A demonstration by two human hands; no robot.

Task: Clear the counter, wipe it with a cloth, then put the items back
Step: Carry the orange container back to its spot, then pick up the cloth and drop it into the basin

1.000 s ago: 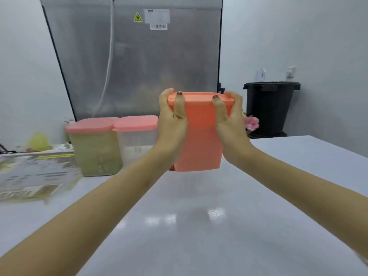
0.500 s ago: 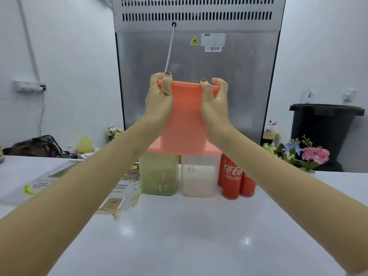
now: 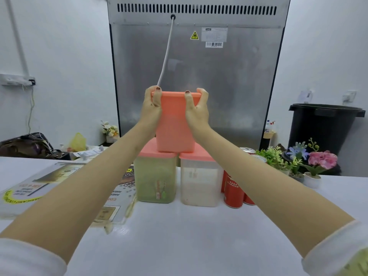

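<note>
Seemingly we are restocking: fingers (image 3: 158, 95) of left hand (image 3: 152, 109) and right hand (image 3: 199, 111) are clasping the orange container (image 3: 175, 126) above two tubs (image 3: 200, 184), mid-frame.

left hand (image 3: 151, 110) – fingers curled, gripping | right hand (image 3: 199, 113) – likewise | arms outstretched

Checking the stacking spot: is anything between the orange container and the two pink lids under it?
Nothing visible does. The orange container, gripped by the left hand and right hand, is right above the green container's lid and the white container's lid, both bare.
</note>
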